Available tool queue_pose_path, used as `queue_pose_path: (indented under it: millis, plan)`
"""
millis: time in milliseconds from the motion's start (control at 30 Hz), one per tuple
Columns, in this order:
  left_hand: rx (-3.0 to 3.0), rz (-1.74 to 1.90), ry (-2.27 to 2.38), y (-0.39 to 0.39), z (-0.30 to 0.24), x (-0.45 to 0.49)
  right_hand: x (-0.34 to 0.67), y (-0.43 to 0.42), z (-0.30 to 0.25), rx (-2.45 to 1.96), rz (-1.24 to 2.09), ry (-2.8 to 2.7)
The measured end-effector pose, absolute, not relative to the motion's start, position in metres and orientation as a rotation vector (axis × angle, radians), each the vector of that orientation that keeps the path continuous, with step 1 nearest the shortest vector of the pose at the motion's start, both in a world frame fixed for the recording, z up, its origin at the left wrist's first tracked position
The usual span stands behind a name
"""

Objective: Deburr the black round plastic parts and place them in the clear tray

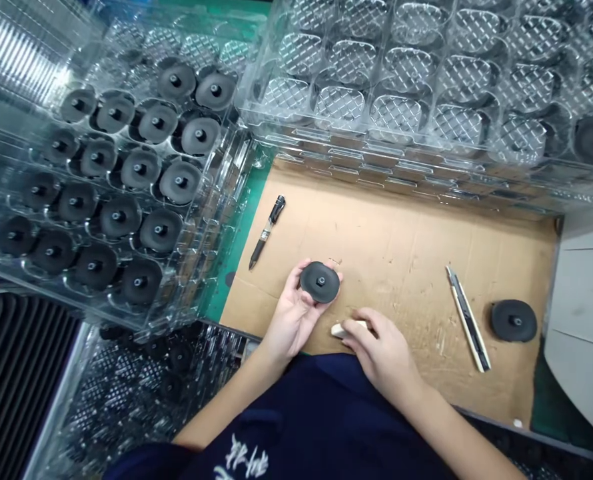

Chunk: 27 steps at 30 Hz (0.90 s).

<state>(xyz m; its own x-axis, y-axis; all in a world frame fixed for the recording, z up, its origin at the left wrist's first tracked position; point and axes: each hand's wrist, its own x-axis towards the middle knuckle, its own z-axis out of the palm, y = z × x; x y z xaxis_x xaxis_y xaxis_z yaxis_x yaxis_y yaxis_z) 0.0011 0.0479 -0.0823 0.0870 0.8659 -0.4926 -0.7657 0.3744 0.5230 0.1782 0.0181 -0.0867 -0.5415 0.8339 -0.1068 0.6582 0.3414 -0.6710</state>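
My left hand (296, 310) grips a black rounded disc-shaped part (320, 281) by its edge, with the small metal-tipped post at its centre facing up. Close by on the right, my right hand (381, 350) pinches a small white block (344, 330) that looks like an eraser, apart from the black part. Both hands are over a cardboard sheet (376, 233). A similar black part (513, 321) lies by itself near the sheet's right side. Left of that lies a utility knife (468, 319) with its blade tip showing.
A pen (267, 232) lies on the cardboard's left side. Stacked clear plastic trays (236, 180) at the left hold several black parts. Along the back, another tray stack (401, 137) has mostly bare pockets. A light grey object (584, 300) borders the right edge.
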Motion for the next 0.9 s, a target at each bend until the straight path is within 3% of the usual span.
queue_pose_path:
  millis: [133, 300, 500, 667, 767, 900]
  plan:
    - [0.144, 1.248, 0.832, 0.048, -0.086, 0.003, 0.179, 0.043, -0.073, -1.239, 1.329, -2.150]
    - [0.154, 1.258, 0.851, 0.048, -0.087, 0.003, 0.167, 0.084, -0.062, -1.597, 1.185, -1.616]
    - [0.157, 1.218, 0.917, 0.046, -0.088, 0.002, 0.146, 0.091, -0.058, -1.431, 1.375, -1.894]
    - [0.172, 1.246, 0.947, 0.046, -0.089, 0.003, 0.145, 0.083, -0.056, -1.510, 1.191, -1.900]
    - [0.156, 1.232, 0.907, 0.046, -0.089, 0.003, 0.146, 0.081, -0.055, -1.432, 1.377, -1.872]
    - [0.174, 1.261, 0.935, 0.045, -0.089, 0.003, 0.146, 0.081, -0.056, -1.534, 1.184, -1.886]
